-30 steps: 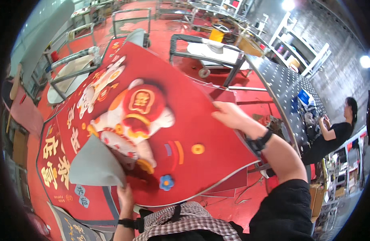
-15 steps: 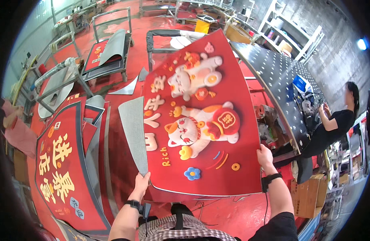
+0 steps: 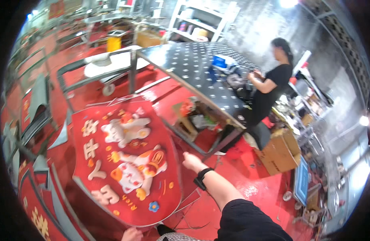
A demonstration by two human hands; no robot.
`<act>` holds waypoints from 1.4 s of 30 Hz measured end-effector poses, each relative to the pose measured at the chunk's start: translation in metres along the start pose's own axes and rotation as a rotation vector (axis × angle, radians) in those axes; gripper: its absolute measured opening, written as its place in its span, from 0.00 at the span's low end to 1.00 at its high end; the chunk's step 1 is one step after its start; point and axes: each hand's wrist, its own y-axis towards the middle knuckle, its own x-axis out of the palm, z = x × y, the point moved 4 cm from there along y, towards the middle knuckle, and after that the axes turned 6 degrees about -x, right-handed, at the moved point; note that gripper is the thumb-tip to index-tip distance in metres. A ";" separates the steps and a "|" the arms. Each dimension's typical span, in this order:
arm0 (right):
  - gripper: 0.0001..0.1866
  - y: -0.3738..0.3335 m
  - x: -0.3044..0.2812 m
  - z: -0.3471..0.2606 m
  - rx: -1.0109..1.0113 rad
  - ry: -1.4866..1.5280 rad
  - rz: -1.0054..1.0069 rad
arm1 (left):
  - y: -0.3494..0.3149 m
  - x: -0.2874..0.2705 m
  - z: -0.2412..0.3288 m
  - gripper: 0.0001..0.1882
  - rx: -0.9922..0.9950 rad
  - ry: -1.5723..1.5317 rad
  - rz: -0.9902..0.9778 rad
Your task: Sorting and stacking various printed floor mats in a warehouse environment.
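A red mat (image 3: 108,148) with two white-and-orange cartoon cats, raised-looking lettering and a blue flower lies before me, its near corners rounded. My right hand (image 3: 191,161), with a black band on the wrist, is just beyond the mat's right edge; its fingers look loosely apart and a small gap shows between them and the mat. Beside the near edge, at the bottom of the picture, is my left hand (image 3: 132,233), partly cut off and blurred, so its grip does not show. Another red mat with a dark border (image 3: 34,209) lies to the left.
A dark perforated-looking table (image 3: 185,60) stands ahead, with a person in black (image 3: 273,80) at its right end. An open cardboard box (image 3: 279,150) sits on the red floor to the right. A metal frame (image 3: 132,74) stands beyond the mat, and shelves (image 3: 201,22) line the wall.
My view has swung to the right. The cat mat, gripped by both hands and lifted before, now lies lower and flatter. My right hand has come away from its edge.
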 end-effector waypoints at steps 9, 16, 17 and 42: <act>0.13 -0.200 0.024 0.074 0.218 0.263 -0.307 | -0.103 0.065 -0.009 0.24 0.340 0.465 0.415; 0.13 -0.293 0.082 0.129 0.304 0.058 -0.468 | -0.126 0.053 0.009 0.24 0.439 0.471 0.606; 0.14 -0.296 0.079 0.124 0.309 0.100 -0.473 | -0.126 0.053 0.010 0.24 0.451 0.476 0.598; 0.15 -0.273 0.086 0.072 0.397 0.372 -0.386 | -0.125 0.027 -0.054 0.25 0.549 0.544 0.473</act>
